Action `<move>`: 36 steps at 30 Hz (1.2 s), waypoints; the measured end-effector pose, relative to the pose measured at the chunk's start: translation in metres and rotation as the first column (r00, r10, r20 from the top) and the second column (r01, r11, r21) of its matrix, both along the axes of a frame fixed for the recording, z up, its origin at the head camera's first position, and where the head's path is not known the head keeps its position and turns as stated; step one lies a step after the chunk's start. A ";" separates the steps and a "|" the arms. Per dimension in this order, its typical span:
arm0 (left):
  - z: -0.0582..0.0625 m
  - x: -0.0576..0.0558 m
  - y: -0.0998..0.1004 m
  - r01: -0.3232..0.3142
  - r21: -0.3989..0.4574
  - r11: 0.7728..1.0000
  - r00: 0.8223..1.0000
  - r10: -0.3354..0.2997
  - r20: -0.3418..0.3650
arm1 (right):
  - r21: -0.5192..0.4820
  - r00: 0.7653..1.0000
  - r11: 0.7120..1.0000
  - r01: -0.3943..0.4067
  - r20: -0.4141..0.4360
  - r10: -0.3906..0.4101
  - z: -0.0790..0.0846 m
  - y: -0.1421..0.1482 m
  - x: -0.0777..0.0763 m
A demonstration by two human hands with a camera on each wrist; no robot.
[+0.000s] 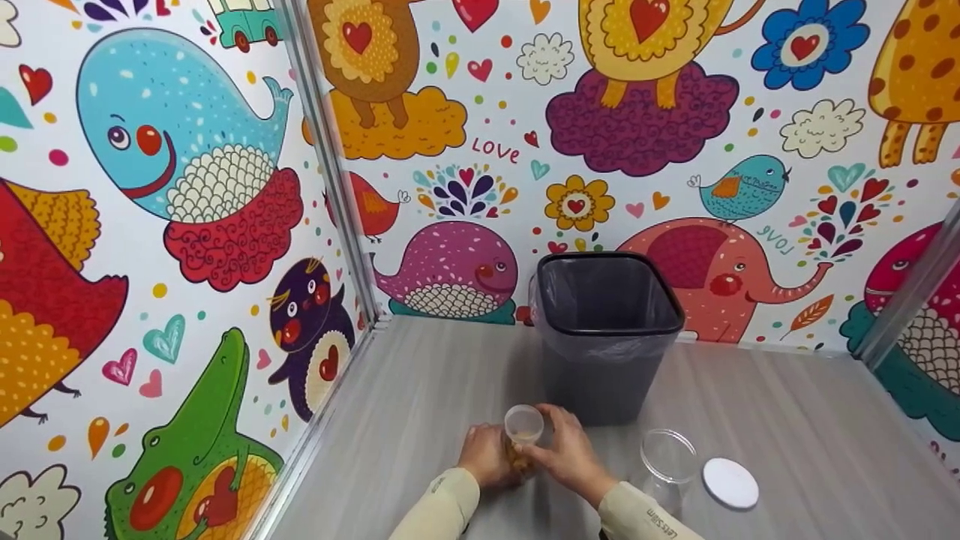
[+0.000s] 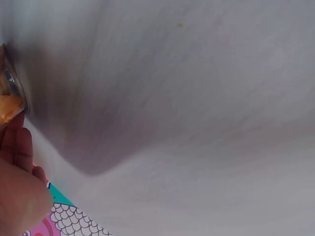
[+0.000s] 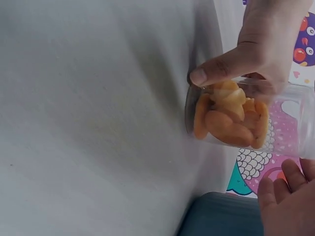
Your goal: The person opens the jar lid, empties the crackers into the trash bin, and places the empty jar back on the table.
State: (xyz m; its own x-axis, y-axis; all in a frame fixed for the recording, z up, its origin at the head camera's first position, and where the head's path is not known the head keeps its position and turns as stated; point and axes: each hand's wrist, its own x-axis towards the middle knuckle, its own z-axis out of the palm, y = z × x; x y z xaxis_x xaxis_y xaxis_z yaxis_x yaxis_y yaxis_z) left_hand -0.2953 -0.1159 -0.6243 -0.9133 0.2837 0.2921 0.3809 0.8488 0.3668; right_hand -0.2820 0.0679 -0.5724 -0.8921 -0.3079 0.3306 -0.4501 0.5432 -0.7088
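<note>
A clear plastic jar (image 1: 523, 421) stands upright on the table in front of me. Orange, puffy snack pieces (image 3: 231, 120) lie in its lower part. My left hand (image 1: 484, 455) grips the jar low down, with the thumb near its base in the right wrist view. At the top, my right hand (image 1: 571, 455) has thumb and forefinger on either side of the rim; its other fingers (image 3: 290, 179) are loosely bent beside the jar. Only a sliver of the jar (image 2: 17, 91) and part of my left hand (image 2: 22, 196) show in the left wrist view.
A dark grey bin (image 1: 600, 379) with a clear liner stands behind my right hand. Right of that hand is another clear jar (image 1: 669, 455), with its top uncovered. Beside it lies a white round lid (image 1: 730, 483). Cartoon-printed walls (image 1: 420, 187) enclose the grey table (image 1: 420, 382).
</note>
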 end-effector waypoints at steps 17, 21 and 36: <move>0.000 0.007 0.012 0.069 0.042 0.997 0.997 -0.070 0.034 | -0.058 0.951 0.970 -0.237 0.190 0.244 0.012 0.026 -0.015; -0.003 0.008 0.009 0.055 0.041 0.998 0.998 -0.056 0.011 | -0.024 0.960 0.973 -0.231 0.158 0.232 0.010 0.023 -0.012; -0.003 0.001 -0.002 0.006 0.043 0.999 1.000 -0.007 0.022 | -0.006 0.999 1.000 -0.013 0.034 0.013 0.003 0.004 0.009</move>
State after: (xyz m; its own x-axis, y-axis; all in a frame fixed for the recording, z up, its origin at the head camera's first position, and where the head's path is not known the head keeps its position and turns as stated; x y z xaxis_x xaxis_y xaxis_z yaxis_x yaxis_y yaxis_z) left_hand -0.2944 -0.1179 -0.6272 -0.9179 0.2773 0.2839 0.3778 0.8294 0.4115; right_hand -0.2733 0.0723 -0.5697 -0.8987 -0.3176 0.3024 -0.4330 0.5330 -0.7270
